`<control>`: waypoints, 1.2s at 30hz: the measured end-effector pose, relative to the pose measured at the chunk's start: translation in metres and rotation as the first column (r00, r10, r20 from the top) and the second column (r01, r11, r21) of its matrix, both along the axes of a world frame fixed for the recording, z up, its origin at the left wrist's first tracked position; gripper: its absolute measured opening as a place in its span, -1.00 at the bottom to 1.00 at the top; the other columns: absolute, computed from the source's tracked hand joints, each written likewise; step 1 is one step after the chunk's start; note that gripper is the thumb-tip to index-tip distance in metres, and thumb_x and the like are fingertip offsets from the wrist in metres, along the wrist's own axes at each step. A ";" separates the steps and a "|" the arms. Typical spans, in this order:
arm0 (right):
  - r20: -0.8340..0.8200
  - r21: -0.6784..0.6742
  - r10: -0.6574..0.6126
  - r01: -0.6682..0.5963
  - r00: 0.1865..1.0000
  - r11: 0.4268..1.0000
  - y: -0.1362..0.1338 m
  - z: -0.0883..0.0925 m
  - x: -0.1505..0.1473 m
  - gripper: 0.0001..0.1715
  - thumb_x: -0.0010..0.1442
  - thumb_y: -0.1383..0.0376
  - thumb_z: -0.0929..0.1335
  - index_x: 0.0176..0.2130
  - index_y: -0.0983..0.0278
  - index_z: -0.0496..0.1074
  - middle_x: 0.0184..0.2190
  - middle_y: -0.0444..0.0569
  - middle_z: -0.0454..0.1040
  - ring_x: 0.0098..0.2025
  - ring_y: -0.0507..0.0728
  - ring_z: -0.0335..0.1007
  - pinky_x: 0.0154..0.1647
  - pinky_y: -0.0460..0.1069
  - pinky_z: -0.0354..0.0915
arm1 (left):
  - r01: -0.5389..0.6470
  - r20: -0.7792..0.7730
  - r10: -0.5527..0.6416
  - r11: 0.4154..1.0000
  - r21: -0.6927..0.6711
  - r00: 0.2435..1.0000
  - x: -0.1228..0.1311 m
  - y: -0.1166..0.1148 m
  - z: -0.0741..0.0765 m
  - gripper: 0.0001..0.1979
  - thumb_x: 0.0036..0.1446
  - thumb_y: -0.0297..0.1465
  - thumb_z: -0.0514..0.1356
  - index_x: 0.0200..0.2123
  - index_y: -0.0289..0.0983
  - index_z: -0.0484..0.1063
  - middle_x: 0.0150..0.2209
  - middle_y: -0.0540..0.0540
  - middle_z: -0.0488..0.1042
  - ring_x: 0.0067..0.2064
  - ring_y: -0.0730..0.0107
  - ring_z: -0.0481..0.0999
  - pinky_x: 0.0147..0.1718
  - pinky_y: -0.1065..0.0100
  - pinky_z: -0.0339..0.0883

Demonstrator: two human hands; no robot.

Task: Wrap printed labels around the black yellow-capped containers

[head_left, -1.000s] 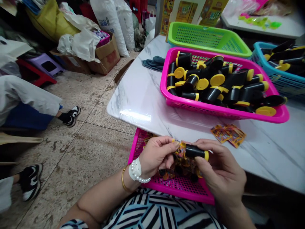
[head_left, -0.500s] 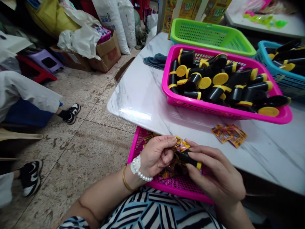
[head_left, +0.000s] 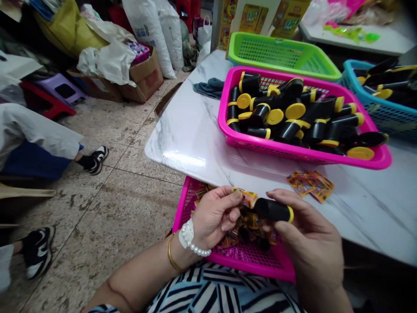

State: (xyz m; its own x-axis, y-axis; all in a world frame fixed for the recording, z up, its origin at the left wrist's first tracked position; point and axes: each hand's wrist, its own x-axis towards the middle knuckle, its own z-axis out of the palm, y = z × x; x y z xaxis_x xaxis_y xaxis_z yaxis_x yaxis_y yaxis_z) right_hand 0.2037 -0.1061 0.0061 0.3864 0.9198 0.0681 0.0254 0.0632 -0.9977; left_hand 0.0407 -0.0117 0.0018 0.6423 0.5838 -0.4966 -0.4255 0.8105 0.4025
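Note:
My left hand (head_left: 215, 216) pinches a small orange sachet (head_left: 248, 198) between thumb and fingers. Right beside it my right hand (head_left: 306, 237) grips a black tube with a yellow ring (head_left: 273, 210), held sideways with its open end toward the sachet. Both hands hover over a pink basket on my lap (head_left: 247, 260), which holds several more orange sachets and dark pieces. On the marble table (head_left: 195, 130) stands a larger pink basket (head_left: 260, 145) filled with black tubes and yellow caps.
Loose orange sachets (head_left: 311, 184) lie on the table near its front edge. A green basket (head_left: 280, 54) and a blue basket (head_left: 387, 111) with more tubes stand behind. A dark cloth (head_left: 208, 87) lies at the table's left. Another person's legs and shoes (head_left: 94, 158) are at left.
The tube and the sachet were pressed together between my hands. Now the tube has drawn a little to the right and lies level, with the sachet apart at its open end.

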 end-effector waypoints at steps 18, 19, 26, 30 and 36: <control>0.036 -0.104 -0.124 0.128 0.992 0.986 0.007 0.004 -0.010 -0.69 0.18 0.30 0.52 -0.05 0.13 0.58 -0.52 -0.15 0.59 -0.59 0.03 0.51 -0.57 -0.14 0.48 | 0.127 -0.076 -0.116 0.979 0.157 0.990 -0.004 -0.001 -0.001 -0.64 0.00 -0.22 0.48 -0.29 -0.39 0.54 -0.66 -0.05 0.51 -0.75 0.65 0.29 -0.79 0.64 0.00; 0.067 -0.099 -0.135 0.141 0.989 0.985 0.007 0.005 -0.010 -0.68 0.15 0.31 0.53 -0.06 0.13 0.59 -0.49 -0.14 0.60 -0.58 0.02 0.51 -0.56 -0.14 0.49 | 0.118 -0.078 -0.108 0.983 0.143 0.991 -0.004 -0.001 -0.002 -0.65 0.00 -0.22 0.48 -0.30 -0.38 0.55 -0.67 -0.04 0.50 -0.74 0.65 0.29 -0.78 0.64 0.00; -0.027 -0.152 -0.078 0.073 0.997 0.986 0.008 0.010 -0.008 -0.71 0.15 0.30 0.52 -0.08 0.14 0.59 -0.24 -0.05 0.66 -0.62 -0.06 0.41 -0.61 -0.15 0.43 | 0.057 -0.065 -0.051 0.995 0.086 0.997 -0.001 -0.001 0.000 -0.71 -0.07 -0.33 0.52 -0.38 -0.41 0.57 -0.65 0.04 0.43 -0.70 0.76 0.20 -0.74 0.67 -0.03; -0.147 -0.205 0.004 -0.034 0.989 0.978 0.008 0.011 -0.005 -0.76 0.17 0.25 0.51 -0.13 0.19 0.57 0.02 0.10 0.62 -0.65 -0.07 0.38 -0.76 -0.16 0.28 | 0.079 -0.041 -0.077 0.995 0.064 0.996 -0.001 0.001 0.000 -0.72 -0.05 -0.32 0.51 -0.38 -0.39 0.57 -0.70 0.10 0.33 -0.72 0.76 0.13 -0.75 0.65 -0.08; -0.064 -0.264 0.061 -0.075 0.996 0.962 0.014 0.012 -0.003 -0.78 0.18 0.25 0.50 -0.14 0.24 0.55 -0.58 -0.12 0.55 -0.61 0.02 0.46 -0.68 -0.19 0.36 | 0.087 -0.062 -0.084 0.994 0.059 0.995 0.000 0.000 -0.003 -0.69 -0.10 -0.32 0.52 -0.39 -0.42 0.57 -0.67 0.09 0.34 -0.71 0.75 0.15 -0.75 0.62 -0.09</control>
State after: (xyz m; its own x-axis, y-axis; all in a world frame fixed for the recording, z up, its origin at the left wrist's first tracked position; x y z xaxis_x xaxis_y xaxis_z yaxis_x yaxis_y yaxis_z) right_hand 0.2010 -0.0925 0.0177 0.3186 0.9260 -0.2023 -0.0253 -0.2050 -0.9784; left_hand 0.0405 -0.0115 -0.0010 0.6618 0.5586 -0.5000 -0.3296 0.8158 0.4753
